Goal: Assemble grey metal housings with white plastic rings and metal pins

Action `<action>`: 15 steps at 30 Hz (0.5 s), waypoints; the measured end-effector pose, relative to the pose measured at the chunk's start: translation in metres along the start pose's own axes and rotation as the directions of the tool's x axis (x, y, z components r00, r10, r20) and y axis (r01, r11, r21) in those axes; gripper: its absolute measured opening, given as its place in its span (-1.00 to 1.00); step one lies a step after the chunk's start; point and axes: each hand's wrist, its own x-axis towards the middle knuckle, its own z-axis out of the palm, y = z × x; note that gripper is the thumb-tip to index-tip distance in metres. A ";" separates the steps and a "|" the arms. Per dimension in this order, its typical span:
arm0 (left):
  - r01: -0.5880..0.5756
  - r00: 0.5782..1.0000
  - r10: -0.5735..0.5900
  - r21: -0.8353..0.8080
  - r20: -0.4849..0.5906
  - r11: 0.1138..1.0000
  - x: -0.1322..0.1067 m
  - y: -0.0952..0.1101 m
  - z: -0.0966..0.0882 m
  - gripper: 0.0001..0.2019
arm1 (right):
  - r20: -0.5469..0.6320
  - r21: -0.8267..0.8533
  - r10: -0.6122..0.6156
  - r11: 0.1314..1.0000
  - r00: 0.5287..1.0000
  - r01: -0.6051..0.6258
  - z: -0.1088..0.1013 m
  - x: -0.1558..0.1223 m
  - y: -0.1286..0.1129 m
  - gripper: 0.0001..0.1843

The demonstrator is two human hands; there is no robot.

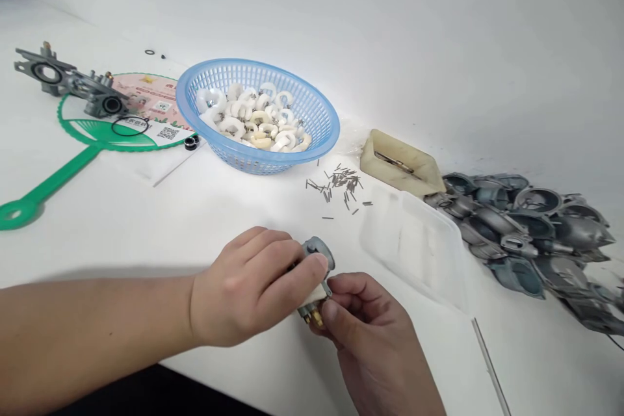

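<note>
My left hand [256, 289] is wrapped round a grey metal carburetor body [319, 248], held above the white table near its front edge. Brass jets [314, 317] stick out of its lower end, and part of a white float [312, 297] shows beneath my left thumb. My right hand [363, 322] is closed at the carburetor's right side, thumb and forefinger pinched beside the float. Whatever sits between those fingertips is too small and covered to make out. Thin metal pins [344, 179] lie scattered on the table beyond my hands.
A blue basket [258, 159] holds several white floats. To the right are a cream box [402, 166], a clear plastic tray [414, 247] and a heap of metal bowls [517, 224]. Carburetor bodies [73, 81] rest on a green fan [63, 179] at left.
</note>
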 end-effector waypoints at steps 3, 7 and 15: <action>-0.011 1.000 0.011 0.033 -0.017 0.999 0.001 0.001 0.000 -0.75 | -0.004 0.075 0.057 0.996 0.998 -0.057 0.003 -0.001 -0.003 -0.73; -0.034 0.999 0.036 0.074 -0.023 0.997 0.000 0.004 0.002 -0.75 | -0.010 0.159 0.131 0.979 0.991 -0.128 0.004 0.001 -0.004 -0.70; -0.043 0.999 0.046 0.111 -0.024 0.993 -0.001 0.004 0.007 -0.75 | 0.002 0.220 0.164 0.962 0.986 -0.161 0.003 0.004 -0.001 -0.69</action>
